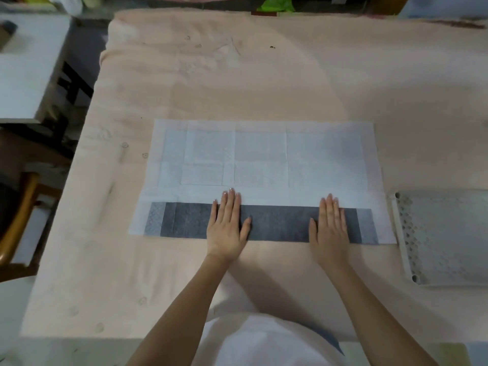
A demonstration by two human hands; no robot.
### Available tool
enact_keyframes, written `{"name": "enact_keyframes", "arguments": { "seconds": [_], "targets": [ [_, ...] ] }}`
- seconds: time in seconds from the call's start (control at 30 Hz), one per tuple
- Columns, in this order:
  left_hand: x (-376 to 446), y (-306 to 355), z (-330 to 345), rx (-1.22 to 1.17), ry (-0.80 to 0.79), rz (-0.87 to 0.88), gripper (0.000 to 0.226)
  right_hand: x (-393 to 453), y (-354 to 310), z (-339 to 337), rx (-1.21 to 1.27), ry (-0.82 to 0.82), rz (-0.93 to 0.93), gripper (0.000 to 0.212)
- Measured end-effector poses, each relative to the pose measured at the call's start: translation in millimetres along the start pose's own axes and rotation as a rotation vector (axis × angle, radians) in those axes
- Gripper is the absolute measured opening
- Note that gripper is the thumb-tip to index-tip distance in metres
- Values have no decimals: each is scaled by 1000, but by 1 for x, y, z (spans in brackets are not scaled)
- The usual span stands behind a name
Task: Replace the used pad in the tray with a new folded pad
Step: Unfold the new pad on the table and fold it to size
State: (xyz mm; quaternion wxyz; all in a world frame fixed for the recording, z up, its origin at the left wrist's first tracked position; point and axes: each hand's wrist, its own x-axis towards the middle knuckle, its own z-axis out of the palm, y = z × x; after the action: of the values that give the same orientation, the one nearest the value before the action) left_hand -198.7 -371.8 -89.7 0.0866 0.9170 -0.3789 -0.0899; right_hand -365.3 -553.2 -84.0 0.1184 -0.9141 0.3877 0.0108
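Observation:
A large white pad [264, 159] lies spread flat on the table, creased into rectangles. Its near edge is folded over, showing a dark grey strip [277, 223] along the front. My left hand [227, 225] lies flat on the strip left of centre, fingers straight and pointing away from me. My right hand [330, 223] presses flat on the strip further right, in the same pose. A white tray [401, 233] with a perforated grid and a pale pad inside sits at the right edge of the table, apart from both hands.
A pale pink cloth [237, 75] covers the table. A white side table [29, 70] stands at the far left, with a wooden chair [15, 223] below it. Green packaging [274, 5] lies beyond the far edge.

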Motion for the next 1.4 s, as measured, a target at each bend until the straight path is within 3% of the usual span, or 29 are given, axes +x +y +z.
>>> {"name": "enact_keyframes", "arguments": {
  "seconds": [0.17, 0.37, 0.87, 1.2, 1.3, 1.4],
  "targets": [
    [13, 18, -3, -24, -50, 128, 64, -3, -54, 5, -9, -13, -210, 58],
    [13, 0, -3, -31, -53, 170, 58, -2, -69, 18, -11, -21, -180, 60],
    [-7, -83, -23, -99, 53, -176, 58, -4, -73, 15, 45, 9, -165, 57],
    [-19, -154, -38, -173, 99, -548, 55, -6, -75, 13, 57, 10, -155, 58],
    [-15, -147, -44, -86, 111, -479, 57, -6, -76, 14, 55, 2, -145, 60],
    [-2, -99, -48, -69, 114, -207, 58, -6, -76, 13, 53, -8, -134, 60]
  ]
}}
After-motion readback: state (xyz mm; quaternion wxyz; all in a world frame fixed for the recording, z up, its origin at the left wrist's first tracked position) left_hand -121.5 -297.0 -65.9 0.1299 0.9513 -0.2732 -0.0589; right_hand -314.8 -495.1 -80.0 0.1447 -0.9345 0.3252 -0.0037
